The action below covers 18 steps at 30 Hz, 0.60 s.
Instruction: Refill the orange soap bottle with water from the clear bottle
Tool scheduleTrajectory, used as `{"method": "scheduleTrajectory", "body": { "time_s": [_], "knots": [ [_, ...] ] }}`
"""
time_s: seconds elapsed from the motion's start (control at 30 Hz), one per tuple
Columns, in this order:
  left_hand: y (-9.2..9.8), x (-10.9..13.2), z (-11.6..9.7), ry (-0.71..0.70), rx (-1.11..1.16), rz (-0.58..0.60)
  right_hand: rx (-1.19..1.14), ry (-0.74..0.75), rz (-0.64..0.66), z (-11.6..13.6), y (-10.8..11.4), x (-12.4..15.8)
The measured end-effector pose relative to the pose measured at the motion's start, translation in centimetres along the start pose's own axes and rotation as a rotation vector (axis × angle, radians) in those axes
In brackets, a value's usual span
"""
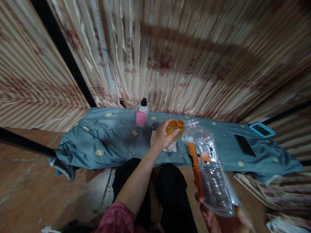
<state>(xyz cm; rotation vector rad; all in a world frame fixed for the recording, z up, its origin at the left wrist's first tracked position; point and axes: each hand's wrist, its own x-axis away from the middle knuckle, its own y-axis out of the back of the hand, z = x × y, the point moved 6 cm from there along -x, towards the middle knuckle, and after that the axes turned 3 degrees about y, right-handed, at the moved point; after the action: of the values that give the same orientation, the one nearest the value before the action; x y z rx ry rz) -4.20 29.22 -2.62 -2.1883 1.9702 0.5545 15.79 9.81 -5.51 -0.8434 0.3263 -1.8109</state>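
My left hand [162, 136] is wrapped round a small bottle of orange liquid [175, 127], tilted so its open neck touches the mouth of a large clear plastic bottle [209, 168]. My right hand [224, 218] grips that clear bottle by its base at the lower right, holding it slanted with an orange label strip [195, 171] along its side. Under the left hand lies a white tissue [170, 146] on the teal cloth [97, 139].
A pink-labelled bottle with a black cap [141, 114] stands at the back of the cloth. A black phone [245, 145] and a teal-cased phone [261, 129] lie at the right. Striped curtains hang behind; my black-trousered knees [170, 191] sit over brown floor tiles.
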Motion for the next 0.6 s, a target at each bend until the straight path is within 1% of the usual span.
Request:
{"method": "scheduleTrajectory", "body": {
  "time_s": [0.17, 0.4, 0.6],
  "knots": [
    [-0.09, -0.03, 0.02, -0.014, -0.018, -0.017, 0.011, 0.000, 0.011, 0.15, -0.23, -0.04],
    [-0.18, 0.13, -0.08, -0.026, -0.040, -0.005, -0.005, 0.007, -0.049, 0.02, -0.20, -0.13],
    [-0.08, 0.21, -0.40, -0.030, -0.050, 0.003, -0.007, 0.000, -0.044, 0.03, -0.74, 0.09]
  ]
}}
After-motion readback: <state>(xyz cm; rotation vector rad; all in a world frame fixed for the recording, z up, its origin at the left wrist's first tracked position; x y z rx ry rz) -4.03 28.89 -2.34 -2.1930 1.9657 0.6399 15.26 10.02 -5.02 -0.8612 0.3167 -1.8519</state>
